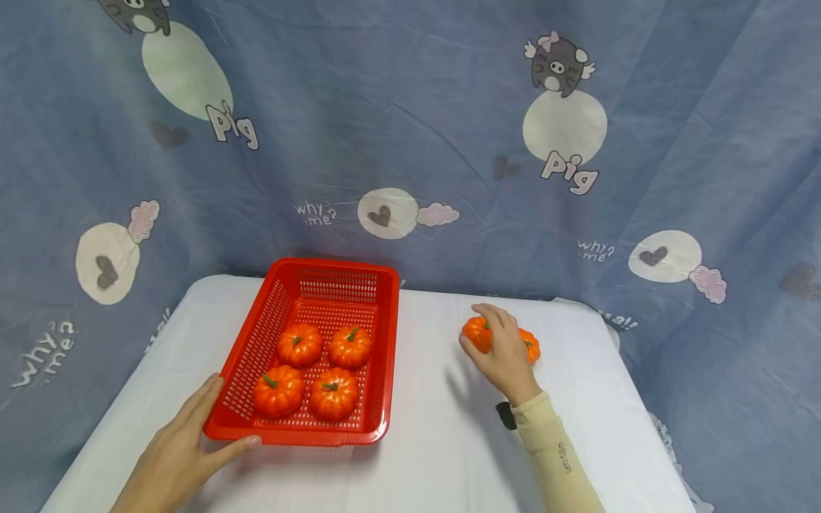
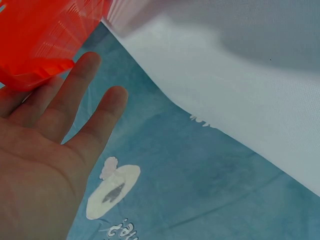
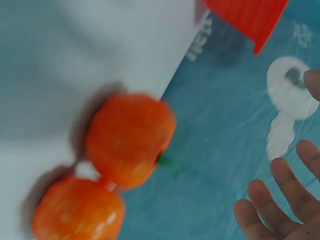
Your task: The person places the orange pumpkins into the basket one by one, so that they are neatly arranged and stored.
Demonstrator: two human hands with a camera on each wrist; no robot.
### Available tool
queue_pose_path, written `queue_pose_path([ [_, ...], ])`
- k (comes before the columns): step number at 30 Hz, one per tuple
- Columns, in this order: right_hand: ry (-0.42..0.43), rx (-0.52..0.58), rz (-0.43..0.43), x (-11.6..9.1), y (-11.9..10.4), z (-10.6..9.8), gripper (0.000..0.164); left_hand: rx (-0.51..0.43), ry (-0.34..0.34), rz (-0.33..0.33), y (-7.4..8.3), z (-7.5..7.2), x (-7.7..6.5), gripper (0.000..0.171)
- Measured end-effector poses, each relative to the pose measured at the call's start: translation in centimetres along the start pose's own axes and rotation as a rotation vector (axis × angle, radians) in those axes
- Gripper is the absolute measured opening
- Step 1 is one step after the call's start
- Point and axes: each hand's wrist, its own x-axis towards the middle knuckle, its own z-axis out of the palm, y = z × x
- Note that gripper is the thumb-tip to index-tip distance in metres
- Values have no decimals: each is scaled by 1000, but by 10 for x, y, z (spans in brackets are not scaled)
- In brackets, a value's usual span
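Two small orange pumpkins lie side by side on the right of the white table, the left one [image 1: 477, 333] and the right one [image 1: 529, 346] partly hidden by my right hand [image 1: 507, 356]. That hand hovers over them with fingers spread; in the right wrist view a gap separates its fingers [image 3: 292, 192] from the nearer pumpkin [image 3: 127, 140]. My left hand [image 1: 176, 445] is at the near left corner of a red plastic basket [image 1: 385, 356], fingers extended along its side and thumb by the front rim. Several pumpkins [image 1: 335, 394] with green stems sit inside the basket.
White cloth covers the table [image 1: 436, 442]. A blue curtain [image 1: 417, 128] with pig prints hangs behind the table and down both sides. A dark wrist strap piece [image 1: 506, 416] shows below the right sleeve cuff.
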Motion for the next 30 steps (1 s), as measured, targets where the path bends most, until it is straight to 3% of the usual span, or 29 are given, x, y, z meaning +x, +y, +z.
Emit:
queue_pose_path([
  [4, 57, -21, 28, -11, 19, -11, 61, -7, 3, 4, 0, 0, 0, 133],
  [8, 68, -30, 123, -24, 36, -19, 65, -11, 5, 4, 1, 0, -1, 133],
  [20, -7, 14, 389, -50, 76, -23, 74, -11, 20, 10, 0, 0, -2, 133],
  [30, -97, 10, 501, -52, 88, -20, 85, -14, 31, 24, -1, 1, -2, 132],
])
